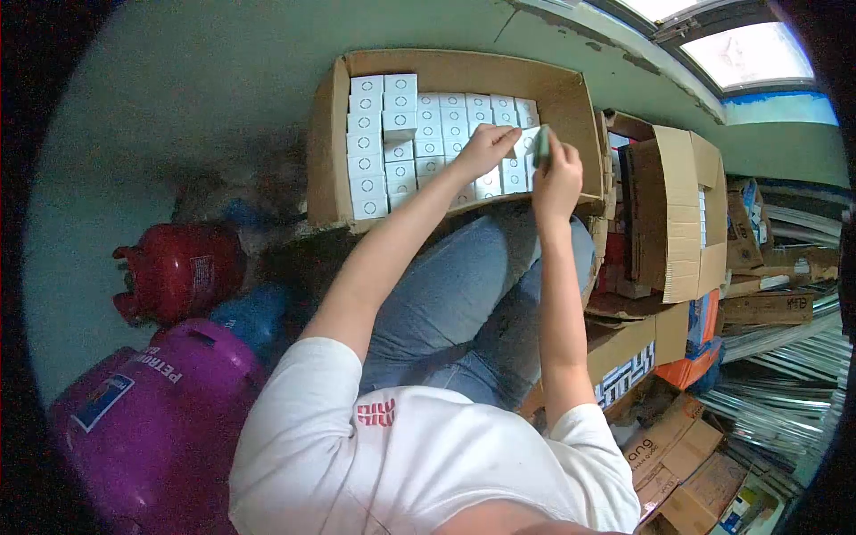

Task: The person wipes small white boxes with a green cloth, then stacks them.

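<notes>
Left hand [486,152] narrows on, seemingly, a white box [528,140]; right hand [559,178] pinches a green piece [543,144] alongside (light pressure suits cardboard), carton [328,169] beneath.

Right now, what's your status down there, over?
Left hand at a small white box. Right hand pinching something green beside it. Open carton of white boxes below, partly hidden by hands and forearms.

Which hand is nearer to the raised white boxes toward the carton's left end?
Left. The left hand is to the right of the raised white boxes; the right hand is farther right, near the carton's right end, holding something green.
</notes>
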`<state>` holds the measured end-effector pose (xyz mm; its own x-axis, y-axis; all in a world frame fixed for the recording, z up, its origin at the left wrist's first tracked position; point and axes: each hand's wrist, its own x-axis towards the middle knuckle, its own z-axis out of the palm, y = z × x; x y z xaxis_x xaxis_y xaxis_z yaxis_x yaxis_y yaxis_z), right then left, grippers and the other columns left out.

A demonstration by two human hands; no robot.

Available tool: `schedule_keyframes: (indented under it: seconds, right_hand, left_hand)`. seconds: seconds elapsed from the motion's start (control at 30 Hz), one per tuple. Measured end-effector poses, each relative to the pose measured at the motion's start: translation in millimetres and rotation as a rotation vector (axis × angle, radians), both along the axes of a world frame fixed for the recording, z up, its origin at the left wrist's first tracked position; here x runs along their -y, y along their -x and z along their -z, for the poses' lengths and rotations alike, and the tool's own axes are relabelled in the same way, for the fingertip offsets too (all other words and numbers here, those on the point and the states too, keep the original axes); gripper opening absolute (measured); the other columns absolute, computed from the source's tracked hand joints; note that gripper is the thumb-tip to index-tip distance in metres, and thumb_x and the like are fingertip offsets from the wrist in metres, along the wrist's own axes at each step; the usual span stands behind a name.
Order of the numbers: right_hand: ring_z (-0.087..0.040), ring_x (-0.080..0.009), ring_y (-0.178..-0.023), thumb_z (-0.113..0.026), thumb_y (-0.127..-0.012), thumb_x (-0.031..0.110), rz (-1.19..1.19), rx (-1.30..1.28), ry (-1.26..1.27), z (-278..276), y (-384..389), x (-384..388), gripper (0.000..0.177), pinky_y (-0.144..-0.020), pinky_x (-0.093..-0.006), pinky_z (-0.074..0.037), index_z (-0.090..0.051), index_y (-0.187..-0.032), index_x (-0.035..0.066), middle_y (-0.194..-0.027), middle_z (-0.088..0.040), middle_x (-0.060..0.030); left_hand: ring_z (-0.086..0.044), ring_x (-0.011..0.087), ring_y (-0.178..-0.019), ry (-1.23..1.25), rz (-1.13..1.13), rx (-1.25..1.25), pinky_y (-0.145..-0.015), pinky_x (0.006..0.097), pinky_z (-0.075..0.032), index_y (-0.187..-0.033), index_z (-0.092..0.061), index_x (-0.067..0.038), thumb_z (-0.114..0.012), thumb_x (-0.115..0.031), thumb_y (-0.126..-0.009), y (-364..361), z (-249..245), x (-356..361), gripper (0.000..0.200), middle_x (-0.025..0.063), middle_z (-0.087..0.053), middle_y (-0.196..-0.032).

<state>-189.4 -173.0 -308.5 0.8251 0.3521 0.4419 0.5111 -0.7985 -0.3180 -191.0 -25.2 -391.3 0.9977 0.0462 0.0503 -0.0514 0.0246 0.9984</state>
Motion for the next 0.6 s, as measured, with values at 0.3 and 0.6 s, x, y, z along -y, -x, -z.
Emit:
schedule_keyframes:
  seconds: [0.3, 0.6]
  right_hand:
    - [-0.059, -0.0157, -0.088, -0.064, -0.087, 0.033, 0.056, -0.907, -0.805, -6.7, -22.2, 13.9, 0.045, -0.073, -0.0273, -0.052, -0.053, -0.116, 0.001, -0.105, -0.058, -0.0081]
    - [-0.060, -0.0207, -0.091, -0.062, -0.083, 0.012, 0.053, -1.104, -1.180, -1.3, -29.1, 9.3, 0.036, -0.078, -0.0334, -0.057, -0.048, -0.110, -0.006, -0.105, -0.056, -0.0136]
  left_hand:
    - [-0.043, 0.0330, -0.112, -0.617, -0.337, 0.474, -0.097, 0.0406, -0.039, -0.093, -0.068, -0.011, -0.067, -0.025, -0.083, 16.6, -24.7, 10.6, 0.017, 0.0116, -0.049, -0.116]
    - [-0.051, 0.0306, -0.111, -0.541, -0.486, 0.679, -0.094, 0.0383, -0.044, -0.116, -0.050, -0.009, -0.068, -0.023, -0.083, 12.8, -41.2, 7.1, 0.040, 0.0163, -0.048, -0.119]
